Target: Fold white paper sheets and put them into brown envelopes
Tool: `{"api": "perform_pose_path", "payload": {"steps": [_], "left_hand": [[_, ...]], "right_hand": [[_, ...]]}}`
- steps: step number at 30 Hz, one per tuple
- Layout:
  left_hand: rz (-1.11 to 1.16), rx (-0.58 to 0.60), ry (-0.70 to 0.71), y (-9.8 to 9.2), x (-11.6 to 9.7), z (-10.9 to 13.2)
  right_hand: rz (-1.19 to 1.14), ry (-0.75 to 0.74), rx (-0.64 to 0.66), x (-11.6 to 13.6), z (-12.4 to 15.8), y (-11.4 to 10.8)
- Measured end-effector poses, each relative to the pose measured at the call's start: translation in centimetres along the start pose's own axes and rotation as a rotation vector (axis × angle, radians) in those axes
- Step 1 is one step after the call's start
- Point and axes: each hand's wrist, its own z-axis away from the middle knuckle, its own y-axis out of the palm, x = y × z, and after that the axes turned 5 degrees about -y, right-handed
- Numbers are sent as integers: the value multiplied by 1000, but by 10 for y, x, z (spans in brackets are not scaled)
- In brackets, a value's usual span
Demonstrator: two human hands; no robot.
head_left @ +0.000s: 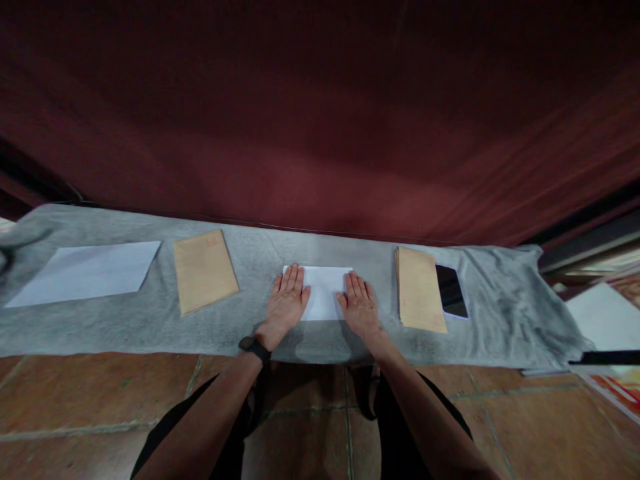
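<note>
A white sheet of paper [324, 293], apparently folded, lies in front of me on a grey cloth. My left hand [287, 299] rests flat on its left end, fingers stretched out and pointing away from me. On the right end my right hand [360, 303] lies flat in the same way. To the left is a brown envelope [205, 272], set at a slant. A stack of brown envelopes [423, 290] sits to the right of my right hand.
The grey cloth [350, 347] covers a long, narrow surface against a dark red wall [320, 173]. More white paper [90, 270] lies at the far left. Partly beside the envelope stack is a phone [451, 291]. Brown tiles [100, 393] form the floor.
</note>
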Motion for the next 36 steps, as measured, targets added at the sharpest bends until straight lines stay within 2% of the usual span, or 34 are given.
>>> {"api": "perform_pose_path", "payload": {"steps": [7,11,15,18,23,31,36], "left_hand": [[-31,-6,-3,0,0,1],[-28,-16,1,0,-1,1],[-23,-14,10,-1,-1,2],[-14,-14,14,0,0,2],[-3,-32,18,2,2,1],[-26,22,-5,0,0,0],[-1,-29,-19,-4,-6,-1]], "right_hand": [[36,126,20,-2,-1,-9],[-70,-7,24,15,-3,-12],[-133,-182,101,38,4,-10],[-114,-196,125,43,9,-7],[-61,-125,91,32,11,-4],[-9,-34,45,11,13,-5],[-8,-10,40,3,16,-6]]}}
